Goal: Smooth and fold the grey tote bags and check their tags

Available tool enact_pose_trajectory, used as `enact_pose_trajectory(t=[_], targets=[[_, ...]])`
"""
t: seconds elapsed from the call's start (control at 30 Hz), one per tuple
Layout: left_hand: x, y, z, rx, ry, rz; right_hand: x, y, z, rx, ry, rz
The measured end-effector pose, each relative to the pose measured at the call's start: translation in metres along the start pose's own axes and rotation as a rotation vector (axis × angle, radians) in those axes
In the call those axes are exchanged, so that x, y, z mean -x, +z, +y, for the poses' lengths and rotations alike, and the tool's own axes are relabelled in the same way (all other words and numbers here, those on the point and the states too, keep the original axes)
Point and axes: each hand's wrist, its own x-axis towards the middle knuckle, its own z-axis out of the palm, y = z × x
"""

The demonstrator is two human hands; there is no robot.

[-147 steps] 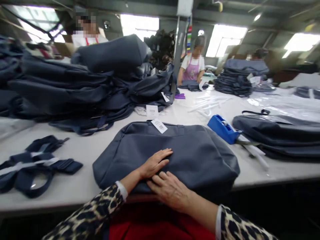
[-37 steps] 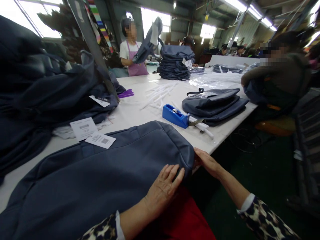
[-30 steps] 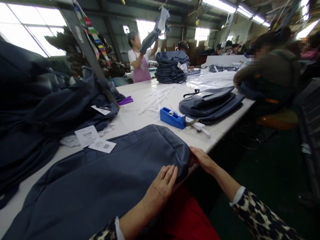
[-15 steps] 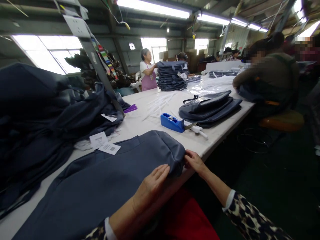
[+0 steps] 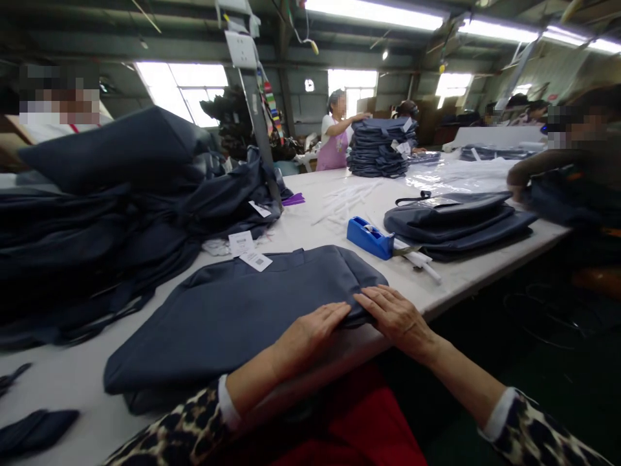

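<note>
A flat dark grey-blue bag (image 5: 242,310) lies on the white table (image 5: 451,278) in front of me, with white barcode tags (image 5: 255,260) at its far edge. My left hand (image 5: 310,333) rests flat on the bag's near right corner, fingers stretched out. My right hand (image 5: 400,317) lies flat beside it on the same corner, fingers extended toward the left hand. Neither hand grips anything.
A big heap of similar bags (image 5: 111,207) fills the left. A blue tape dispenser (image 5: 369,237) and two stacked bags (image 5: 456,223) lie to the right. A person in a pink apron (image 5: 334,139) handles a far stack (image 5: 381,145). Another person (image 5: 577,162) sits at right.
My right hand has come up from the bag's side edge onto its top corner. Both hands now lie flat there, and the view has swung left.
</note>
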Motion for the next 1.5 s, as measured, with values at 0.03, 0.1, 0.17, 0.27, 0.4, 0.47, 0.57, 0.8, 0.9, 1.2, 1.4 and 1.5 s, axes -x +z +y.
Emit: enact_pose_trajectory(t=[0.03,0.1,0.17,0.27,0.4,0.47,0.57,0.8,0.9,1.2,1.4,1.5], targets=[[0.010,-0.004,-0.001,-0.067,-0.044,-0.025,-0.002,-0.002,0.003,-0.011,0.003,0.009],[0.040,-0.012,-0.007,-0.233,-0.147,-0.058,-0.005,-0.008,0.007,-0.029,0.028,0.022],[0.076,-0.018,-0.017,-0.372,-0.262,-0.046,-0.009,-0.013,0.011,-0.038,0.050,0.019],[0.120,-0.027,-0.036,-0.441,-0.382,-0.008,-0.017,-0.015,0.009,-0.009,0.035,-0.023],[0.128,-0.038,-0.048,-0.456,-0.419,0.026,-0.039,-0.018,-0.008,0.150,0.048,-0.144],[0.117,-0.042,-0.049,-0.465,-0.420,0.036,-0.052,-0.018,-0.018,0.180,0.046,-0.195],[0.100,-0.047,-0.044,-0.461,-0.430,0.017,-0.065,-0.013,-0.030,0.170,0.029,-0.225],[0.101,-0.043,-0.034,-0.361,-0.427,-0.139,-0.051,0.016,-0.033,0.124,-0.045,-0.217],[0.119,-0.032,-0.031,-0.384,-0.337,-0.082,-0.042,0.021,-0.035,0.117,-0.073,-0.188],[0.157,-0.035,-0.042,-0.543,-0.199,0.069,-0.039,0.023,-0.033,0.082,-0.054,-0.166],[0.150,-0.034,-0.046,-0.466,-0.273,0.103,-0.029,0.033,-0.048,0.065,-0.065,-0.135],[0.147,-0.037,-0.042,-0.400,-0.297,0.121,-0.026,0.039,-0.058,0.079,-0.101,-0.078]])
